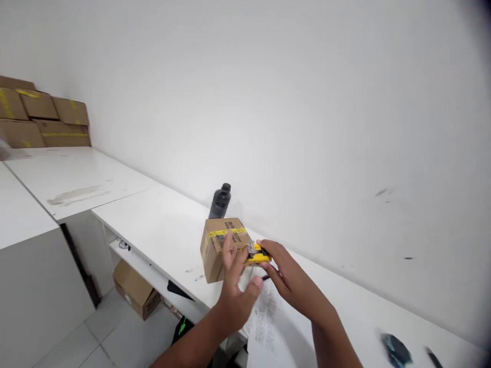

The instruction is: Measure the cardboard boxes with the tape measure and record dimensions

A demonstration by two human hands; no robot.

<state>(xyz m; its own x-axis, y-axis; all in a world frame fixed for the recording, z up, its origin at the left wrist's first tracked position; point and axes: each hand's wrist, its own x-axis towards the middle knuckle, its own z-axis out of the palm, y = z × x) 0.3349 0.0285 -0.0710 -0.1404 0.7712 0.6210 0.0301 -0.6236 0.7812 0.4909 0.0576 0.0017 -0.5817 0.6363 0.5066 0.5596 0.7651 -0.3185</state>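
Note:
My right hand (288, 280) grips a small yellow and black tool (260, 254) between thumb and fingers; its exact kind I cannot make out. At the tool's left end sits a shiny, clear or metallic piece. My left hand (235, 296) is open, thumb and fingers apart, with its fingertips close to the tool; whether they touch it I cannot tell. Just behind the left hand stands a cardboard box (215, 255) with yellow tape across it and dark print on top. The left fingers hide part of that box.
A dark bottle (220, 202) stands behind the box, near the wall. The white table (161, 220) bears smudges. Stacked cardboard boxes (42, 122) fill the far left end. Another carton (134, 289) is on the floor below. A dark blurred object (396, 350) lies at lower right.

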